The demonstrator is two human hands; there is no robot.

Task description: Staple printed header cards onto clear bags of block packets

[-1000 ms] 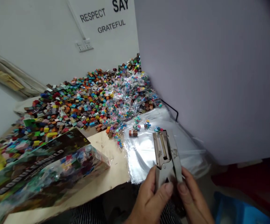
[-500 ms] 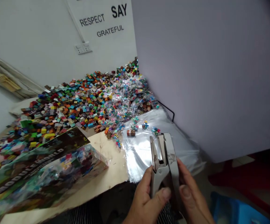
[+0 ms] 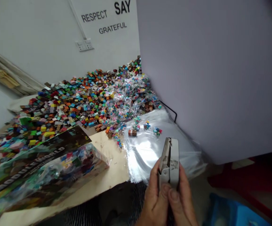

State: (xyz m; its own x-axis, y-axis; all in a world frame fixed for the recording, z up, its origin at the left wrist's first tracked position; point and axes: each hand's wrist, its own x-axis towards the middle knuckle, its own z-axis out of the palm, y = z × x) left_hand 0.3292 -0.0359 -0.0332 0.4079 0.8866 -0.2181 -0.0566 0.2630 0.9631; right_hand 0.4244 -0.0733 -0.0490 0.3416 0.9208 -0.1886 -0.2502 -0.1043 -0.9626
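Steel in both hands on my head-camera feed: a plier stapler [image 3: 170,163] stands nearly upright with its nose up, held just off the near right corner of the table [image 3: 107,166]. The left hand [image 3: 153,201] and right hand [image 3: 183,204] close around its lower end, with the fingers [image 3: 165,190] wrapped tight and the thumbs side by side. The hands hide how far the stapler's arms stand apart. I judge the step in hand to be working the tool itself, not the plastic, and I'd want that two-handed grip settled before it goes near any bag.

Now the containers. A stack of clear plastic bags [image 3: 147,153] lies at the table's right corner, with a brown-and-white brick stack [image 3: 132,132] and small clusters of coloured bricks [image 3: 146,125] on top. Toward the far edge, by the white wall [image 3: 44,53], a broad heap of loose coloured bricks [image 3: 79,103] runs into a mass of small filled bags [image 3: 133,97]. At the near left edge, a clear bag of bricks [image 3: 79,166] rests on a printed "Module World" box [image 3: 32,160]. A lilac-grey panel [image 3: 208,78] stands along the right side.
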